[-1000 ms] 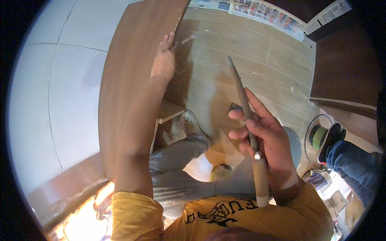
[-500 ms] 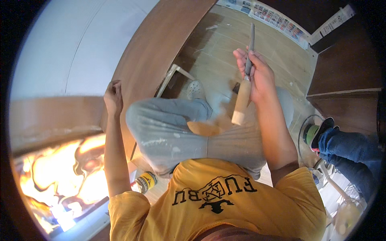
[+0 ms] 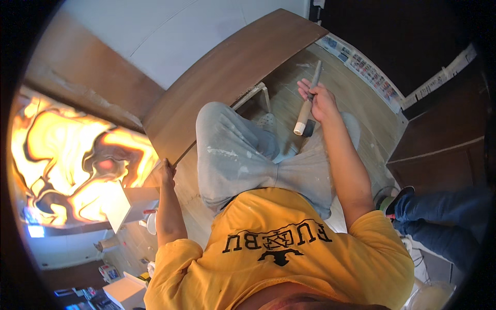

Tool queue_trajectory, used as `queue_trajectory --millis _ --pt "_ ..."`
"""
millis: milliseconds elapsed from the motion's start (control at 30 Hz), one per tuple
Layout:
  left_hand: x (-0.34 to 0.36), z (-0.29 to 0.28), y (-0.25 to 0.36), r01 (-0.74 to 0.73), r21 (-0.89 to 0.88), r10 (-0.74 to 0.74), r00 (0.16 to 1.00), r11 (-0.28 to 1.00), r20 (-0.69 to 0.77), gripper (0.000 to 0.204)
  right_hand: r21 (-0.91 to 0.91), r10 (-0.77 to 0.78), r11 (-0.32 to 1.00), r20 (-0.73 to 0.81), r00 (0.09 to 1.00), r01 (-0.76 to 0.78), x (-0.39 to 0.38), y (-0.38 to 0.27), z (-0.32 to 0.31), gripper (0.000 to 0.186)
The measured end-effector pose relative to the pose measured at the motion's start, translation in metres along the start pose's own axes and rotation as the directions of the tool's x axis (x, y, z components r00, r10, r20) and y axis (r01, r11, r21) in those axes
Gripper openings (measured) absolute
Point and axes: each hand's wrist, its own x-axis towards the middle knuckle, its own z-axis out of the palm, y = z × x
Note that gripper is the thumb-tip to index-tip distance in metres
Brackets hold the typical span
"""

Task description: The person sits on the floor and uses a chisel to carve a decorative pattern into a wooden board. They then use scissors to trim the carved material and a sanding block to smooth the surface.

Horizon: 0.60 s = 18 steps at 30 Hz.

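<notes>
A long brown wooden board (image 3: 232,62) stretches diagonally from beside my left knee toward the upper right. My left hand (image 3: 167,172) grips the board's near edge at its lower-left end, fingers partly hidden. My right hand (image 3: 320,101), raised over my right leg, holds a long grey file (image 3: 315,74) with a pale wooden handle (image 3: 303,118); some fingertips stick out past it, palm turned upward. Below the board, a light wooden frame (image 3: 253,94) stands beside my shoe (image 3: 266,123). A small dark object (image 3: 310,129) shows behind the handle, too hidden to make out.
Newspaper (image 3: 372,72) edges the floor by dark brown panels (image 3: 439,129) on the right. Another person's jeans-clad leg (image 3: 439,206) is beside my right arm. Boxes (image 3: 126,292) and clutter lie at lower left, below a glaring swirled bright area (image 3: 77,160).
My left hand left the board's far edge, moved back and down, and now grips its near end. The view has shifted. My right hand still holds the file, now farther from my body.
</notes>
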Motion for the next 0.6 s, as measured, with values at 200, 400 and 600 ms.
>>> queue_trajectory --millis 200,400,600 --pt "-0.059 0.095 0.006 -0.032 0.067 0.03 0.999 0.997 0.037 0.053 -0.059 0.018 0.998 -0.084 0.996 -0.022 0.015 -0.001 -0.016 0.051" --pt "-0.032 0.09 0.018 -0.038 0.165 0.026 0.997 0.985 0.074 0.071 0.027 0.06 0.998 -0.032 0.998 -0.059 0.026 0.008 -0.017 0.073" --pt "-0.015 0.089 0.036 -0.043 0.32 0.026 0.998 0.946 0.057 0.075 -0.089 0.157 0.983 -0.054 0.986 -0.161 0.019 0.021 -0.003 0.062"
